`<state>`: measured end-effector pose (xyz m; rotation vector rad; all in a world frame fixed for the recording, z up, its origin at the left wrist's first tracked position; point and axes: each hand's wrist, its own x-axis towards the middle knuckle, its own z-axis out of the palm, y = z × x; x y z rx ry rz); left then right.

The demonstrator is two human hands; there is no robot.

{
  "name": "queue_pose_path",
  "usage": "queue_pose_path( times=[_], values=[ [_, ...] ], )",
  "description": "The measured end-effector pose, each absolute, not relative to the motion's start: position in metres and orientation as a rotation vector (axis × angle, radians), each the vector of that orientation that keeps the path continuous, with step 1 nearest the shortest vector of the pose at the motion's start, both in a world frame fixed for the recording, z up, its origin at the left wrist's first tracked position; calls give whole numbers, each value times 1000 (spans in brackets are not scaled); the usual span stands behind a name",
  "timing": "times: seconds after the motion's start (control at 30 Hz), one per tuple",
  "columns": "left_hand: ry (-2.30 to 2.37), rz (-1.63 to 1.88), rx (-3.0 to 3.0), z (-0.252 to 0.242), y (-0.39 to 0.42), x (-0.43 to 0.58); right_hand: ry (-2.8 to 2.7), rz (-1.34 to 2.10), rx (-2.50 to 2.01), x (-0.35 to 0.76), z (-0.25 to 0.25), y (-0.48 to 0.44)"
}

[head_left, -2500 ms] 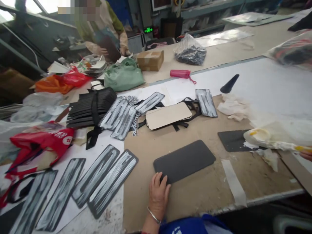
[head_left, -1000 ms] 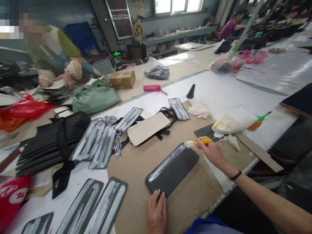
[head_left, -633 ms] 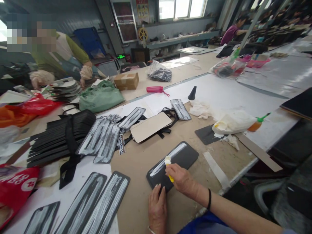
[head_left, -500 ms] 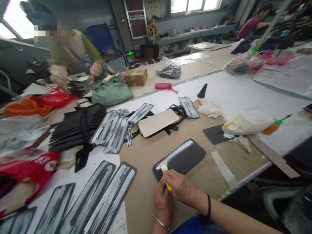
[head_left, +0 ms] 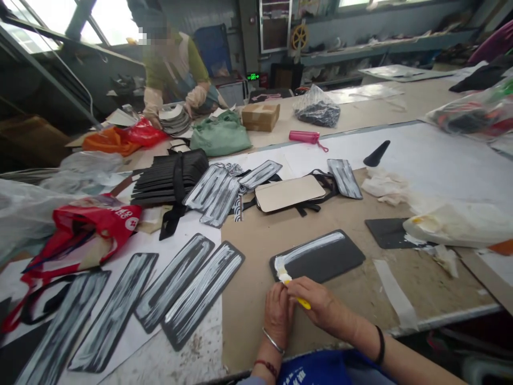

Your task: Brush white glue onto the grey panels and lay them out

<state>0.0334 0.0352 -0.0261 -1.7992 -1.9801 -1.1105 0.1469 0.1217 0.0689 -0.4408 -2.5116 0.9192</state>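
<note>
A dark rounded panel (head_left: 332, 262) lies on the brown board, with white paste along its far long edge and its left end. My right hand (head_left: 316, 302) is closed round the yellow handle of a brush (head_left: 303, 303), whose white-coated bristles touch the panel's left end. Beside it, my left hand (head_left: 277, 310) rests at the panel's near left corner, fingers bent together; what they hold, if anything, is hidden. To the left lie several dark strips (head_left: 203, 294) streaked with white.
A beige panel (head_left: 290, 193) lies on black straps beyond. At right, a white paste bag (head_left: 452, 222) rests by a dark piece (head_left: 385, 233). Stacked black pieces (head_left: 160, 179) and a red bag (head_left: 92, 224) are at left. A gloved person (head_left: 176, 69) stands across the table.
The view has swung left, so things sit farther right. The white paste now covers more of the panel's left end, and the brush has moved slightly toward its near edge.
</note>
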Motion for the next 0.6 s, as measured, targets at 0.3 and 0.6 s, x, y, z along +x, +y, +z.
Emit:
queue_pose_path(
  times=[0.3,0.6],
  values=[
    [-2020,-1083,-1834,-26,29,26,-1629,1394,-1195,165,70,122],
    [-1917,-1038,-1944,-20,30,21,-1332,1439,-1374,186,41,135]
  ],
)
